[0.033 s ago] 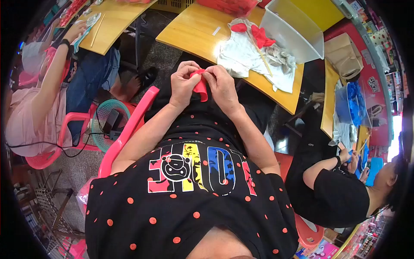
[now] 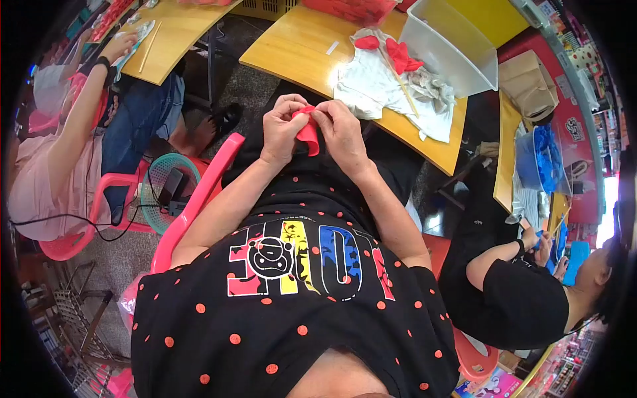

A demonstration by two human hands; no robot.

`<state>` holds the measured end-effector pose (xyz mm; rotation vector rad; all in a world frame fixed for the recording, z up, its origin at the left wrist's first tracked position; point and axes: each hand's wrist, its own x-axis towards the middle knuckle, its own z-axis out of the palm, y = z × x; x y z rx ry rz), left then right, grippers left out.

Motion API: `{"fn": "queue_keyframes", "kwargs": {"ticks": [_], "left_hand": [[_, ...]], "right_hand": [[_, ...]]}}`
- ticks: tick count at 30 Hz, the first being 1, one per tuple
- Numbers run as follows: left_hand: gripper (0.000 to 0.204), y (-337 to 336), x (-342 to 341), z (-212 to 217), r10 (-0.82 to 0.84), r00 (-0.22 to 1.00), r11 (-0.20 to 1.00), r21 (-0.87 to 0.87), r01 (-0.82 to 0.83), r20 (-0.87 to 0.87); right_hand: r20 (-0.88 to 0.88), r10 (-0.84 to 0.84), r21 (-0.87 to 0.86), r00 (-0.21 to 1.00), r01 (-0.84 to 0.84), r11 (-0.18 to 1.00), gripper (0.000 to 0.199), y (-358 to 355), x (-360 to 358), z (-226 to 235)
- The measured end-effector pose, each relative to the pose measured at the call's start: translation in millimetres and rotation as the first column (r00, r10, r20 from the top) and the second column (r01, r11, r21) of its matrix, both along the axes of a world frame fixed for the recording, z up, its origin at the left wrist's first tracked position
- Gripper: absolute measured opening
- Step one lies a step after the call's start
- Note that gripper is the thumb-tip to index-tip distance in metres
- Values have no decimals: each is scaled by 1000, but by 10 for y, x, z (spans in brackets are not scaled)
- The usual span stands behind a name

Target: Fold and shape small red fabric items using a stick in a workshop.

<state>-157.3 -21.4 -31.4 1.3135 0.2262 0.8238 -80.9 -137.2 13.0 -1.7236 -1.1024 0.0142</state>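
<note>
Between my two hands, above my lap, is a small piece of soft red material [image 2: 308,135], its lower end hanging down in a curl. My left hand [image 2: 284,130] pinches its upper edge from one side, thumb against fingers. From the other side my right hand [image 2: 341,132] pinches the same edge, the fingertips of both hands almost touching. On the table ahead lies a crumpled white cloth [image 2: 361,83] with more red pieces [image 2: 402,57] and a thin wooden stick [image 2: 403,86] on it.
A clear plastic bin [image 2: 446,56] and a red basket [image 2: 355,8] stand on the wooden table [image 2: 285,50]. One person [image 2: 524,292] sits at right near a tub of blue pieces [image 2: 545,156]; another [image 2: 60,159] sits at left. A pink chair arm [image 2: 199,199] is beside my left arm.
</note>
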Motion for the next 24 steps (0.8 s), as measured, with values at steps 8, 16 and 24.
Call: {"fn": "queue_keyframes", "kwargs": {"ticks": [8,16,24], "left_hand": [[13,59,15,34,-461,883,737,-515,438,92],[32,119,5,157,-653,745,506,-654,562,135],[21,126,52,51,-344,937,845,-455,280,-61]], "right_hand": [[-8,-32,-37,999,31,999,12,-61,187,-147],[-370,158,60,915,-146,987,15,-36,267,-244],[-212,26,-36,977,-35,999,14,-85,200,-48]]}}
